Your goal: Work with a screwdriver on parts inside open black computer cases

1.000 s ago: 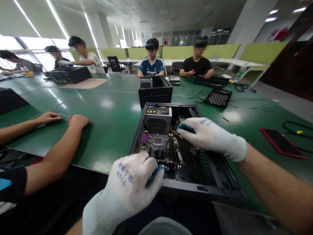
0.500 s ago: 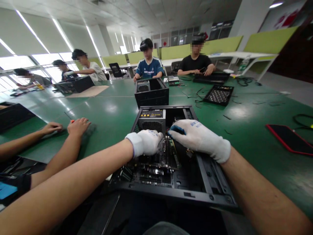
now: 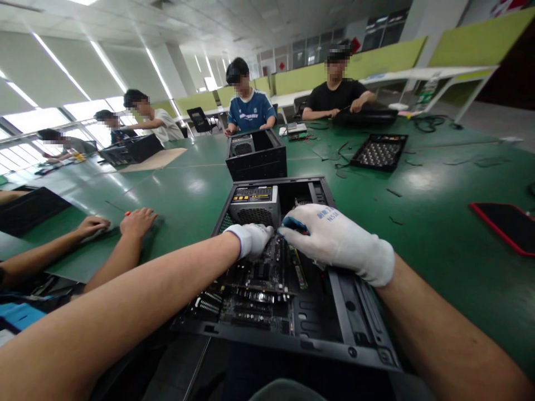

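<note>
An opened black computer case [image 3: 317, 348] lies in front of me, its insides facing up. My left hand [image 3: 254, 240], in a white glove, reaches in at the motherboard [image 3: 263, 273], just below the power supply [image 3: 256, 209]. Its fingers are curled, and whatever they grip is hidden. Close beside it, my gloved right hand [image 3: 330, 236] is over the board's upper right edge with thumb and fingertips pinched together. I cannot make out what lies between them. Below the right hand, a green memory stick [image 3: 298, 268] stands in its slot.
Another black case [image 3: 257, 161] stands just behind mine. A co-worker's hands [image 3: 137, 221] rest on the green table [image 3: 184, 195] at left. A perforated black tray [image 3: 379, 152] and a red-edged black pad [image 3: 504, 225] lie to the right. More people sit across the table.
My left hand has shifted up the board toward the power supply, uncovering more of the motherboard. My right hand stays pinched near the same spot. The view has tilted slightly.
</note>
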### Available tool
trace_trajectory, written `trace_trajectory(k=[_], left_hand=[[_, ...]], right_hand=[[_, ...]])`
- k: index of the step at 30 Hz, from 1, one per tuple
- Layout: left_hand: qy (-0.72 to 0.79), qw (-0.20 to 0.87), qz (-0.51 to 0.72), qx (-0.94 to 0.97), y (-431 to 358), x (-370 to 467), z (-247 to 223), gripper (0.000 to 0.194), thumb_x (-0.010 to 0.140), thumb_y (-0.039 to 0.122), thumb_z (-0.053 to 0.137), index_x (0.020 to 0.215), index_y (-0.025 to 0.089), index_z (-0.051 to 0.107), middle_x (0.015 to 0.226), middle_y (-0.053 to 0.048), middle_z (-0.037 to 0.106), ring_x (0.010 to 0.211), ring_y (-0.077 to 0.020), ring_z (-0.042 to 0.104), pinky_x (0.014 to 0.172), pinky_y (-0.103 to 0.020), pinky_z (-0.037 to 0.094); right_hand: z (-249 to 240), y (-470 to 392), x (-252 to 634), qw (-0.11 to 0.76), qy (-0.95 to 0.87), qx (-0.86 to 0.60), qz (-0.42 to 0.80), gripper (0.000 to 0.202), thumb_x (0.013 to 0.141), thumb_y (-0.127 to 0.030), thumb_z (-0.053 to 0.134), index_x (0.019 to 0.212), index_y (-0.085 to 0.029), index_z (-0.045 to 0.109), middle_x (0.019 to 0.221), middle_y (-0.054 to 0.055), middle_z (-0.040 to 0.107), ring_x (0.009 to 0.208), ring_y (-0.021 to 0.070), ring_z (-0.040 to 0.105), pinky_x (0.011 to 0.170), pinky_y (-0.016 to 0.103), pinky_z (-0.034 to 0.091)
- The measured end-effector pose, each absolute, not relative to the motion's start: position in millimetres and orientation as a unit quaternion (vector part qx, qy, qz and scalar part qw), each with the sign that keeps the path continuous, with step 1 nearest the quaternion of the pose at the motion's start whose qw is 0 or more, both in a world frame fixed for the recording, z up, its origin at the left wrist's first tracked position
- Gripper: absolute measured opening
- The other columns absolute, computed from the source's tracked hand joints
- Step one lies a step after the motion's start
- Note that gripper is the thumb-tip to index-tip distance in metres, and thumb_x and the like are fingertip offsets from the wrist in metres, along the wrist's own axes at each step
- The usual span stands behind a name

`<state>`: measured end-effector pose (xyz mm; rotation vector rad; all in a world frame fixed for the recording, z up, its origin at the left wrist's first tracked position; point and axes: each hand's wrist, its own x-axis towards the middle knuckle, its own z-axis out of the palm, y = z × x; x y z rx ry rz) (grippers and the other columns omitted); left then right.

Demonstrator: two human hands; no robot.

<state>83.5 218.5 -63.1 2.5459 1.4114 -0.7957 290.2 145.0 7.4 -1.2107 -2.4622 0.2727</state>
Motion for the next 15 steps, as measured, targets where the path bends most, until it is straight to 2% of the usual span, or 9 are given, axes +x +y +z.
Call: trace_trajectory(k=[3, 7, 15], left_hand=[[0.472, 0.047, -0.257, 0.842, 219.9, 84.8, -61.2, 0.063, 0.071, 0.023, 0.079, 0.131, 0.014, 0.061, 0.136, -0.019, 0.066, 0.118, -0.0332, 0.068, 0.101, -0.04, 0.056], [0.463, 0.045, -0.272, 0.842, 219.9, 87.0, -57.9, 0.042, 0.081, 0.023, 0.072, 0.121, 0.013, 0.068, 0.125, -0.017, 0.073, 0.113, -0.0316, 0.071, 0.099, -0.039, 0.056], [0.434, 0.063, -0.261, 0.86, 216.9, 90.3, -55.0, 0.035, 0.081, 0.026, 0.076, 0.114, 0.013, 0.074, 0.121, -0.015, 0.075, 0.114, -0.0306, 0.071, 0.102, -0.035, 0.054]], right_hand=[[6.7, 144.7, 290.3, 0.185, -0.88, -0.43, 0.086, 0.036, 0.102, -0.049, 0.05, 0.092, -0.02, 0.069, 0.093, 0.006, 0.073, 0.085, 0.0186, 0.065, 0.078, 0.027, 0.043], [4.4, 145.0, 290.8, 0.173, -0.882, -0.434, 0.066, 0.036, 0.102, -0.048, 0.049, 0.097, -0.018, 0.07, 0.097, 0.008, 0.073, 0.088, 0.0202, 0.066, 0.08, 0.028, 0.043], [2.6, 144.0, 292.3, 0.179, -0.887, -0.423, 0.052, 0.038, 0.103, -0.048, 0.049, 0.102, -0.017, 0.07, 0.098, 0.008, 0.072, 0.087, 0.0203, 0.066, 0.079, 0.029, 0.043]])
